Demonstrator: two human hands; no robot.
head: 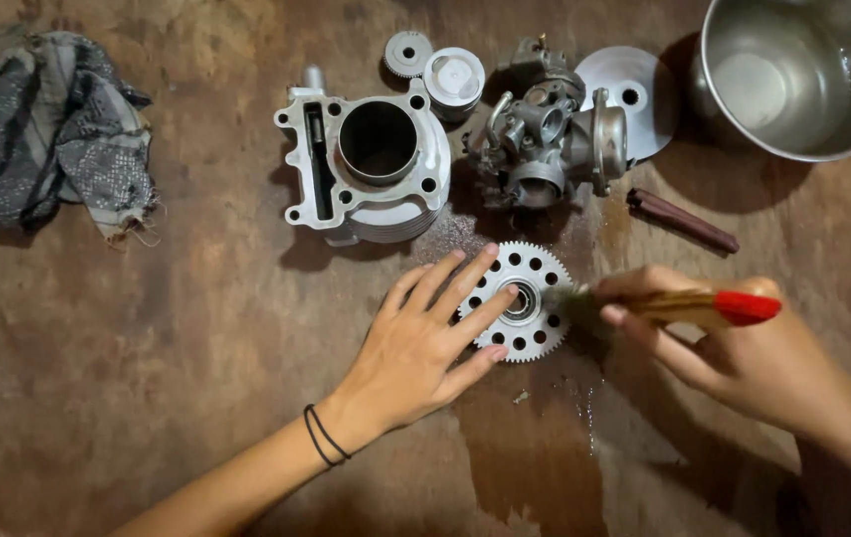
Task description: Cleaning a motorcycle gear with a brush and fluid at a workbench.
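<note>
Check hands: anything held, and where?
Right hand grips a paintbrush by its wooden handle. Left hand grasps nothing; its fingers press flat on the gear.

The round toothed metal gear is pale silver, ringed with dark holes. The wooden-handled brush runs tan to a bright red tip, its bristles dark. The ribbed metal cylinder block is matt silver-grey — the steel pot shinier. The crumpled cloth rag is grey-black with faint stripes. The worn floor is mottled brown — darker where wet.
</note>
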